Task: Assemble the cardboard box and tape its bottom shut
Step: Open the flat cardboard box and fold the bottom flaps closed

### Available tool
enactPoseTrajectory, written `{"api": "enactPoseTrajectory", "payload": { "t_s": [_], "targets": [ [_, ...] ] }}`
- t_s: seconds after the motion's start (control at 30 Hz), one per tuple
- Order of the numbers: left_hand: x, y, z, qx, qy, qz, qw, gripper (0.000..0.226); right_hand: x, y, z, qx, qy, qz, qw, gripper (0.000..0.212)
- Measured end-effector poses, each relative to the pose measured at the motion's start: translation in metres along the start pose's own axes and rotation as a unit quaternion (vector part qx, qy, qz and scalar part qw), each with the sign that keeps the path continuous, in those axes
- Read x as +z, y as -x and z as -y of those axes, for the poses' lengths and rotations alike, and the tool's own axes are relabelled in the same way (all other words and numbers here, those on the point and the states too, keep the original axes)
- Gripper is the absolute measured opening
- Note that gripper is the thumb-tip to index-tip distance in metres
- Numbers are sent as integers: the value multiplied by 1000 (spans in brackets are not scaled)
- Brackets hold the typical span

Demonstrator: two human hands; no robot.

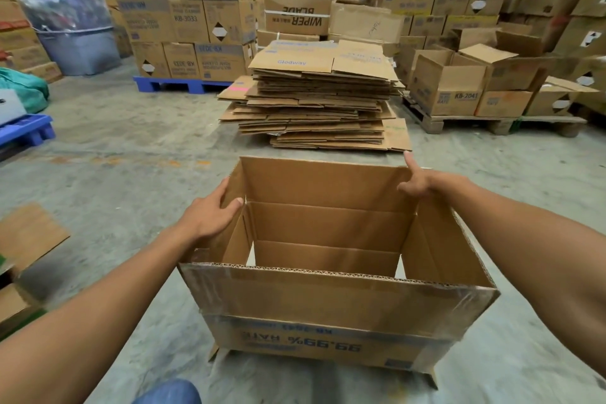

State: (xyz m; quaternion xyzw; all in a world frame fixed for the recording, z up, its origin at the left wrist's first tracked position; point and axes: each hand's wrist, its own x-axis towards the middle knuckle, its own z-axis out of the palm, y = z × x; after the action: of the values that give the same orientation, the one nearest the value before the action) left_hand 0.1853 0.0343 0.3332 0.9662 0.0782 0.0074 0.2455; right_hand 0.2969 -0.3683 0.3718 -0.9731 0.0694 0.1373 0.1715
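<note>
Cardboard box [328, 302] squared open on concrete floor [131, 141]. Left hand [210, 213] grips left flap; right hand [423, 182] grasps far right corner, forefinger raised. Upturned flaps unfolded; no tape visible.

Your left hand [210, 213] covers the upper left corner of the cardboard box [328, 302], and its fingertips [226, 187] lie behind the left flap, so you cannot see how they sit. Your right hand [423, 182] hides the far right corner. The box's underside is out of sight; only slivers of floor show through gaps at the inner flaps. Both your forearms run off the frame's lower edges. Your knee [170, 392] is cut off at the bottom. Print on the far stacked cartons [410, 3] is too blurred to read.
</note>
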Motion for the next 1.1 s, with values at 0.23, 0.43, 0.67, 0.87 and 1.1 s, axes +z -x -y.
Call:
{"api": "enactPoseTrajectory", "payload": {
  "t_s": [0.23, 0.43, 0.67, 0.87, 1.1],
  "targets": [
    [17, 2, -39, 71, 26, 94, 993, 66, 4, 24, -8, -80, -210, -11, 974, 88],
    [75, -6, -65, 111, -155, 244, 951, 75, 11, 36, -25, -80, -357, -41, 930, 69],
    [75, 36, -49, 145, -176, 308, 924, 88, 37, 36, -39, -119, -124, -91, 981, 67],
    [108, 87, -40, 83, -144, 299, 940, 87, 68, 21, -2, -97, -157, -68, 980, 59],
    [125, 91, -26, 33, -180, 291, 939, 84, 130, 28, 10, -147, -240, 5, 960, 53]
  ]
}}
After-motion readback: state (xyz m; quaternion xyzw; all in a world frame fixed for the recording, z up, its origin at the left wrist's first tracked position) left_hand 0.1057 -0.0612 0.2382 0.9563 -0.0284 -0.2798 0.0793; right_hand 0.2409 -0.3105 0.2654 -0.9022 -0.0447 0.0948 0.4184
